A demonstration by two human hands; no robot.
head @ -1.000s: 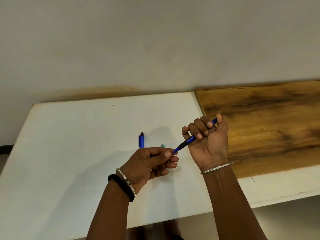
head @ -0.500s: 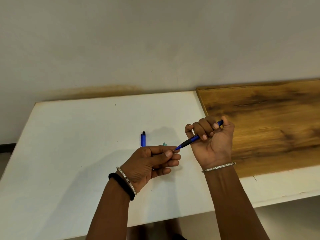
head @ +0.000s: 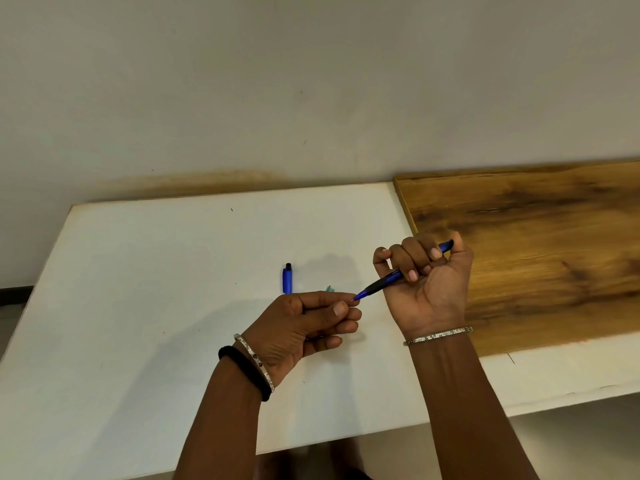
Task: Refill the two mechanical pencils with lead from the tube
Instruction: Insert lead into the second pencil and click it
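While the blue mechanical pencil [head: 381,285] is held up over the table [head: 138,306], the step in hand looks like feeding lead in at the tip of the first pencil. The right hand [head: 429,292] has its fingers [head: 412,271] clamped round the barrel in a fist, thumb near the back end, with the tip slanting down toward the left. The left hand [head: 298,327] sits just at that tip, thumb and forefinger pressed together and the other fingers curled under. Whether a lead sits in the pinch is too thin to tell. A second blue pencil [head: 287,280] lies flat on the table just beyond the left hand, untouched, its lower end hidden by the knuckles. A small teal bit [head: 329,289] pokes out next to it, maybe the lead tube, mostly hidden. A wooden board [head: 536,254] lies on the right part of the table, under and behind the right hand. Judging from this, the task is under halfway. The next move needs a steady, straight push along the pencil's axis, since any sideways bend would likely snap the lead, then the same for the pencil on the table.
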